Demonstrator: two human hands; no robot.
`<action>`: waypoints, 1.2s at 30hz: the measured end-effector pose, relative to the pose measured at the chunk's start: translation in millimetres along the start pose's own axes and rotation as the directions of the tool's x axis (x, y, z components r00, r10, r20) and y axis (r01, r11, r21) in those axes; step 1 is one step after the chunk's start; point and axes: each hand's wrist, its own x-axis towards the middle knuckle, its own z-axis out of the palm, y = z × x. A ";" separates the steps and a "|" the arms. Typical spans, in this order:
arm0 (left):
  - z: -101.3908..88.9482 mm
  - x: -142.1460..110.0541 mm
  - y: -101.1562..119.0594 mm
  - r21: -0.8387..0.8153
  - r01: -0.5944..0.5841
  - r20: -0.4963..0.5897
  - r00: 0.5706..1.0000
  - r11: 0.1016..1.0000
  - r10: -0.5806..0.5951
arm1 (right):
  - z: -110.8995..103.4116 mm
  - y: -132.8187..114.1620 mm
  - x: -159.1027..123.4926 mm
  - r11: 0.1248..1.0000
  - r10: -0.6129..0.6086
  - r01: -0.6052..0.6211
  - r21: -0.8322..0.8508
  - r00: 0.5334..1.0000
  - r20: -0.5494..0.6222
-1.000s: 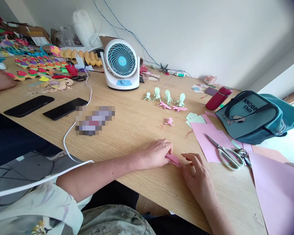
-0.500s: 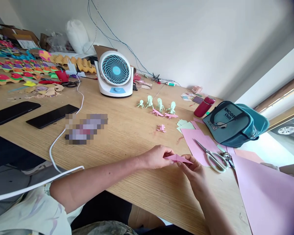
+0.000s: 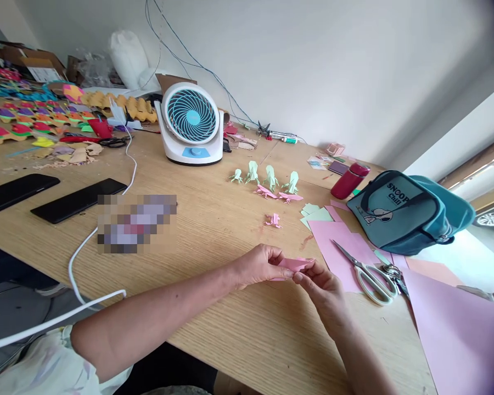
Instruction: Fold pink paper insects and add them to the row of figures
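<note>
A small folded pink paper point(image 3: 298, 263) is held just above the wooden table point(image 3: 214, 219), pinched from both sides. My left hand point(image 3: 260, 265) grips its left end with thumb and fingers closed. My right hand point(image 3: 321, 285) pinches its right end from below. Beyond my hands a tiny pink folded figure point(image 3: 273, 220) lies on the table, and farther back stand several pale green folded figures point(image 3: 269, 178) with pink ones point(image 3: 276, 193) in front of them.
Scissors point(image 3: 364, 271) lie on pink paper sheets point(image 3: 456, 323) to the right, near a teal bag point(image 3: 407, 211) and a red bottle point(image 3: 349, 180). A small fan point(image 3: 191, 123), a white cable point(image 3: 80, 252), two black phones point(image 3: 45, 197) and colourful paper cut-outs point(image 3: 28, 118) fill the left.
The pink paper was on the table a second ago; both hands have lifted it and now hold it closer together, with the piece folded more compactly. The camera view shifted slightly right.
</note>
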 end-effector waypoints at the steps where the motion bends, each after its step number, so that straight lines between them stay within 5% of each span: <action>1: 0.4 0.3 -2.8 -0.038 0.005 0.002 1.000 0.999 -0.005 | 2.3 1.7 -0.3 1.000 0.001 -0.001 0.003 1.000 -0.010; 10: 1.8 -4.4 -4.9 0.342 -0.107 -0.080 0.987 0.934 0.143 | 9.2 1.3 -6.7 0.997 -0.006 0.005 -0.078 1.000 -0.016; 15: 3.3 -5.6 -2.8 0.275 -0.084 -0.018 0.996 0.958 0.092 | 7.8 5.3 -11.0 0.991 -0.028 0.026 -0.130 1.000 -0.014; 27: 9.8 -0.4 -17.3 -0.029 -0.081 -0.064 0.995 0.996 0.079 | 13.9 1.8 -8.8 0.992 0.058 -0.050 0.113 0.996 -0.068; 36: 11.8 -6.8 -5.4 0.153 -0.133 -0.143 0.977 0.979 0.155 | 17.5 1.9 -16.2 0.995 0.051 -0.059 -0.079 0.994 -0.096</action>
